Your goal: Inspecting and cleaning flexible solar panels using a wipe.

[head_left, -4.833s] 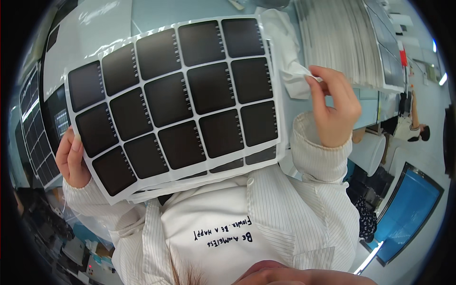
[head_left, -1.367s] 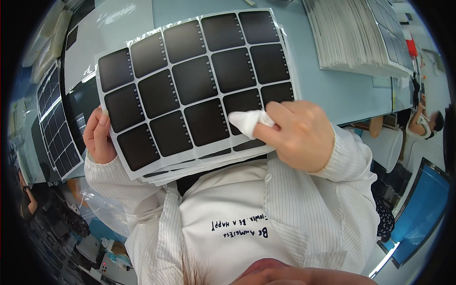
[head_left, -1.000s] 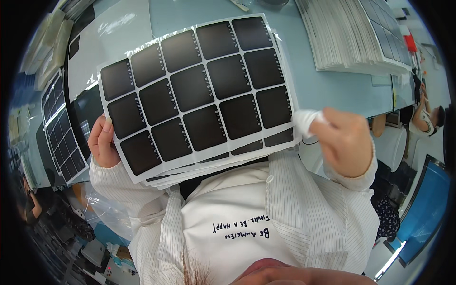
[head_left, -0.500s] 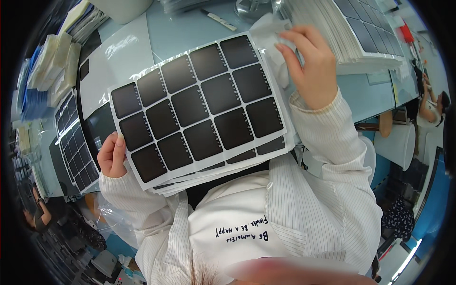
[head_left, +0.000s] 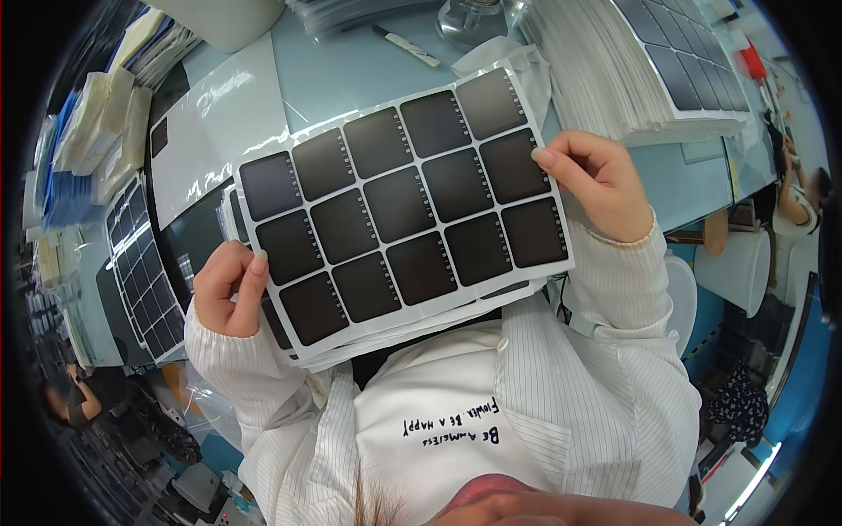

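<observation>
**Black-panelled sheet (head_left: 395,208) gripped at both sides**

The left hand (head_left: 230,289) is pinching its left edge — the right hand (head_left: 603,180), its right. It is lying over similar sheets (head_left: 274,324), a white cloth (head_left: 533,81) resting near its upper-right corner.

Both hands were up, and wide apart they stood! The left hand (head_left: 230,287) sat lower, its thumb (head_left: 253,282) pointing upward, fingers (head_left: 219,264) curled in a tight pinch. And there was the right hand (head_left: 601,188), higher, pinching too, thumb stretched leftward, knuckles bent! Both forearms (head_left: 618,273) slanted up from below, elbows bent.
</observation>
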Available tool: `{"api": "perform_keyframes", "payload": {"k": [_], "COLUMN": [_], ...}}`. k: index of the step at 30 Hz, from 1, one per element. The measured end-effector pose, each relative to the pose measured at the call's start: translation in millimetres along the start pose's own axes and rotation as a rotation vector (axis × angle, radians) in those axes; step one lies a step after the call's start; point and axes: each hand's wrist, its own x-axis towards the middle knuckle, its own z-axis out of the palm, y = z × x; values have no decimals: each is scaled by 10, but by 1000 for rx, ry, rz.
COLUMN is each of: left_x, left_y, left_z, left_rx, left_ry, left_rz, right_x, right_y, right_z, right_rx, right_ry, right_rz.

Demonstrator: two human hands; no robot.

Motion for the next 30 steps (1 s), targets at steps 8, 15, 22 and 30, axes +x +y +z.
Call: {"api": "perform_keyframes", "payload": {"k": [8, 15, 22, 30], "left_x": [-206, -273, -318, -291], "left_y": [-274, -337, -156, 35], "left_z": [-144, -138, -188, -259], "left_rx": [-375, -421, -257, -60], "left_ry": [9, 28, 193, 332], "left_rz": [-101, -129, 15, 266], "right_x": [-5, 2, -62, -57], "right_y": [-218, -254, -327, -322], "right_z": [43, 98, 49, -1], "right_rx": [355, 357, 280, 81], "right_ry": [-39, -44, -3, 216], "right_rz": [0, -51, -221, -545]}}
